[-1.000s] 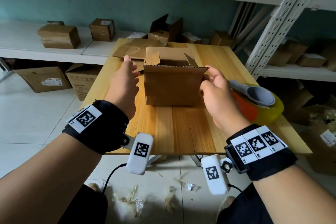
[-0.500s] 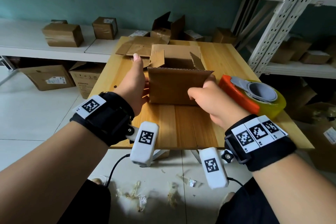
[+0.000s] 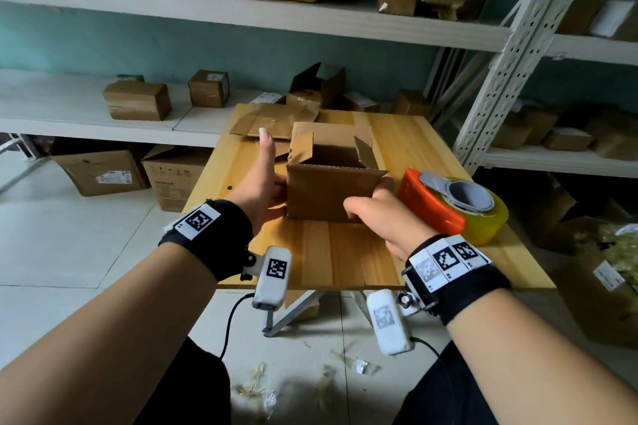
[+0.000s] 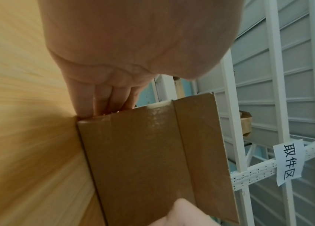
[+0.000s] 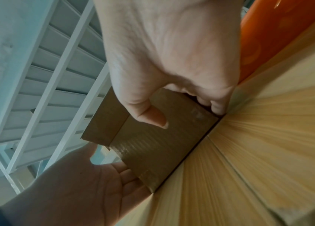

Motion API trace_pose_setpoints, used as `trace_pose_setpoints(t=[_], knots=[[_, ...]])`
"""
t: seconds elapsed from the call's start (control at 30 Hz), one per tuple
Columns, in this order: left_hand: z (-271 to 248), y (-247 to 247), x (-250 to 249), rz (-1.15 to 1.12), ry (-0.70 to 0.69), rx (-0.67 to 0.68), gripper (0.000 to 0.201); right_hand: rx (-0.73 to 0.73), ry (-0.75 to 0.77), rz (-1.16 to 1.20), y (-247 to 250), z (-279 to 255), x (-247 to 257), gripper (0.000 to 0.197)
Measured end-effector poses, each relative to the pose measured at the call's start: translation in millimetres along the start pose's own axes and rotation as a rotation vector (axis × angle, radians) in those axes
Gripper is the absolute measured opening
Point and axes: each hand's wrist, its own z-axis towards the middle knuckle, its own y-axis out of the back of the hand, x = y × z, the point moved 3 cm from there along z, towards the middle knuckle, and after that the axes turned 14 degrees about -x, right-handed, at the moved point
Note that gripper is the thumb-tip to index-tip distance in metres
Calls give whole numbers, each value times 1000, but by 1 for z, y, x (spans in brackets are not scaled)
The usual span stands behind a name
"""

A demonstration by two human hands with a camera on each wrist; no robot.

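Both hands had dropped lower on the cardboard box (image 3: 328, 193) since a second before, the right hand (image 3: 376, 214) sliding from the top edge down to the near right corner. That hand gripped the corner, thumb on the near face and fingers (image 5: 216, 107) curled round the right side. The left hand (image 3: 262, 186) lay flat against the left side, fingers straight and thumb up, holding nothing. The box stood upright mid-surface (image 3: 345, 259), its flaps (image 3: 331, 134) raised, with the tape dispenser (image 3: 431, 207) just beside it on the right. The step looked like squaring and steadying the open box. Next would likely come folding the flaps down, one hand pinning them while the other took the dispenser.
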Motion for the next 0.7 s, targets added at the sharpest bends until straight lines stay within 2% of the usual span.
trace_pose_setpoints(t=[0.07, 0.13, 0.27, 0.33, 0.37, 0.47, 0.53, 0.6, 0.7], knots=[[-1, 0, -2, -8, -27, 12, 100, 6, -22, 46, -1, -3, 5, 63], [0, 0, -5, -29, -55, -40, 75, -9, -51, 120, 0, -7, 10, 67], [-4, 6, -32, -120, -135, -199, 62, -79, -8, 340, 11, -13, 27, 50], [-11, 10, -55, -179, -196, -172, 51, -90, 59, 491, 28, -11, 41, 36], [-16, 9, -67, -203, -224, -146, 44, -71, 83, 560, 39, -10, 49, 35], [-22, -12, -109, -241, -269, -57, 21, -35, 139, 641, 82, 12, 87, 55], [-13, -42, -137, -246, -272, -9, 18, -29, 113, 612, 109, 46, 114, 56], [3, -75, -161, -285, -268, 25, 19, -47, 87, 573, 134, 82, 135, 48], [48, -127, -177, -314, -230, 102, 19, -26, 14, 492, 162, 142, 134, 38]])
